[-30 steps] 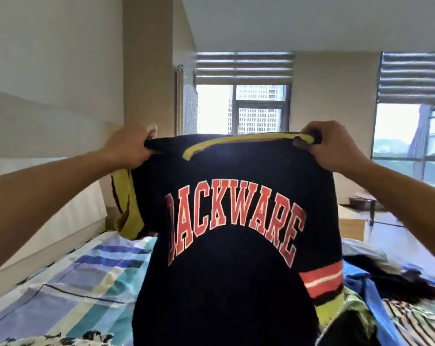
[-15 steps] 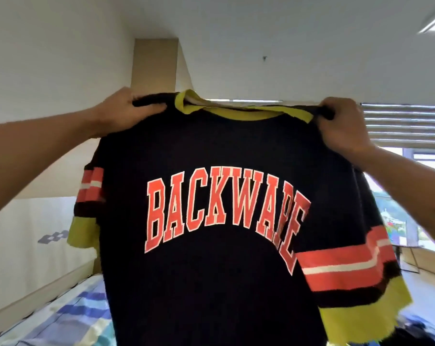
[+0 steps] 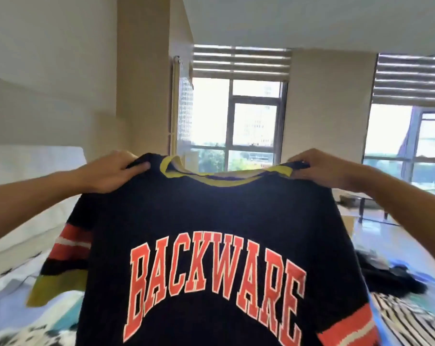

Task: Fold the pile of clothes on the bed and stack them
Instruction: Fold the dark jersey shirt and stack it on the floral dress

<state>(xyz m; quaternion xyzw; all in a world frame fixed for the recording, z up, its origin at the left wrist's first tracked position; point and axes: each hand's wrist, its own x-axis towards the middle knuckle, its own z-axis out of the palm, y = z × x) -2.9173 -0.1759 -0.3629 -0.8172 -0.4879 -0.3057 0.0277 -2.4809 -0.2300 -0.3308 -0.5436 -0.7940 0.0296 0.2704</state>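
A dark navy T-shirt [image 3: 211, 211] with red "BACKWARE" lettering, a yellow collar and red, white and yellow sleeve bands hangs spread out in front of me. My left hand [image 3: 111, 171] grips its left shoulder. My right hand [image 3: 321, 168] grips its right shoulder. Both arms are stretched forward, holding the shirt up above the bed. The shirt's lower part runs out of the frame. To the right, a dark garment [image 3: 386, 275] and a black-and-white striped one [image 3: 411, 318] lie on the bed.
The bed's checked blue sheet [image 3: 9, 303] shows at lower left, with a white headboard [image 3: 24, 196] and wall behind it. Windows [image 3: 251, 126] with blinds fill the far wall. A small table [image 3: 361, 201] stands at right beyond the bed.
The shirt, raised high toward the ceiling half a second ago, has come back down to chest height with both hands still on its shoulders. The view has tilted down again.
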